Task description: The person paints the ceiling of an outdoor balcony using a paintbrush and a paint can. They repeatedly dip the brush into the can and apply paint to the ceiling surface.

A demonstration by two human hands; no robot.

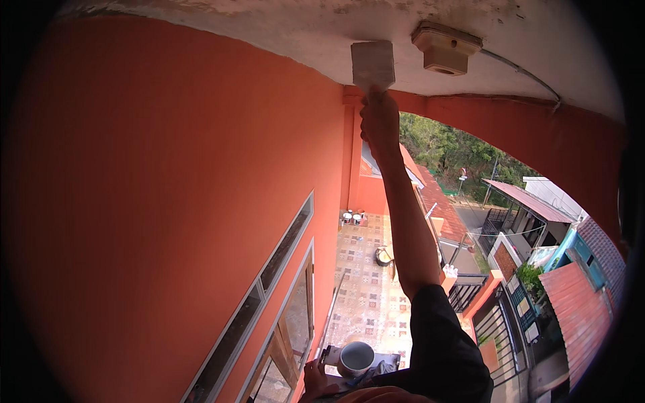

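My right arm, in a black sleeve, stretches straight up, and my right hand (380, 124) is closed round the handle of a wide putty knife (373, 64). The broad grey blade lies against or very near the whitish ceiling (302, 43), left of a square beige lamp holder (447, 50). Low in the picture my left hand (314, 377) has its fingers curled beside a pale grey bucket (356, 356). What those fingers grip is hard to make out; a small dark object shows next to them. Some crumpled grey material (386, 366) lies right of the bucket.
An orange wall (168, 168) with a vent strip and a wood-framed window (289, 336) rises on the left. Far below lies a patterned tiled floor (366, 289) with several paint pails (353, 218) and a black tub (383, 256). A cable (517, 67) runs along the ceiling.
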